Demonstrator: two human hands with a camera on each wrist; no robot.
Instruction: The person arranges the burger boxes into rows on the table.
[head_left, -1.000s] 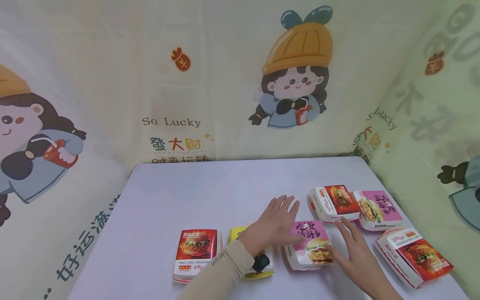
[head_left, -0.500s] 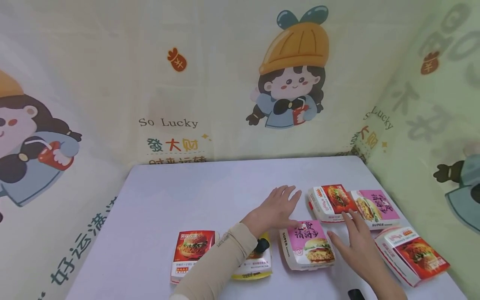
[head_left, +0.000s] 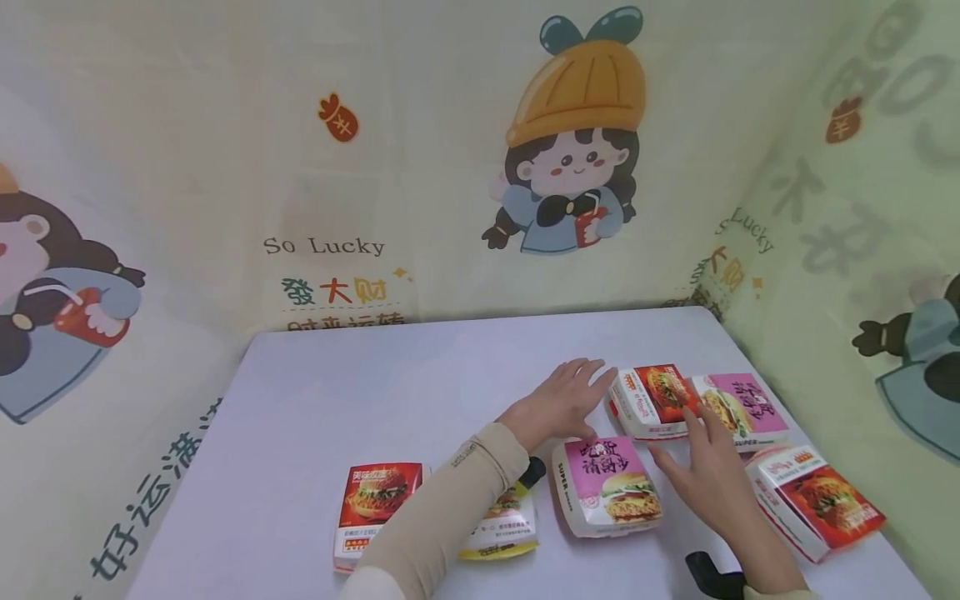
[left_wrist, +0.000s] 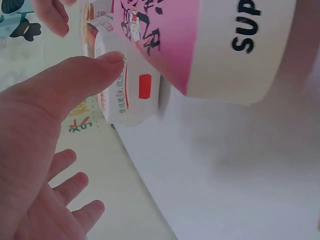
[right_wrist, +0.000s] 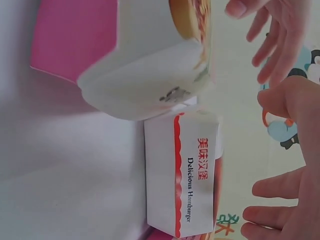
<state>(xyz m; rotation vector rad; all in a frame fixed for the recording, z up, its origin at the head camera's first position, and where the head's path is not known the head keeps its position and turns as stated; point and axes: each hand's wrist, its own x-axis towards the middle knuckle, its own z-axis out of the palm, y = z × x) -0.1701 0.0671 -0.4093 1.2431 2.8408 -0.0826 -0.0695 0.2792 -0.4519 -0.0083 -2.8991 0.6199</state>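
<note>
A pink-and-white burger box (head_left: 607, 492) lies on the white table (head_left: 360, 392) between the two hands, a burger pictured on its lid. My left hand (head_left: 558, 404) is spread above its back left corner, fingers reaching toward a red-and-white burger box (head_left: 652, 402) farther back. In the left wrist view, the thumb (left_wrist: 90, 72) overlaps that back box and the other fingers are apart. My right hand (head_left: 705, 479) hovers right of the pink-and-white box, fingertips overlapping the front edge of the red-and-white one. Its fingers look extended and hold nothing in the right wrist view.
A second pink box (head_left: 742, 412) sits against the back red one, and another red box (head_left: 821, 500) is angled near the right edge. Left of the hands are a yellow box (head_left: 501, 529), partly under my left sleeve, and a red box (head_left: 378, 500). Printed cloth (head_left: 442, 167) stands behind.
My left hand has drawn back off the lid of the near pink box and moved toward the back red box. The right hand stays beside it. The head view has shifted slightly.
</note>
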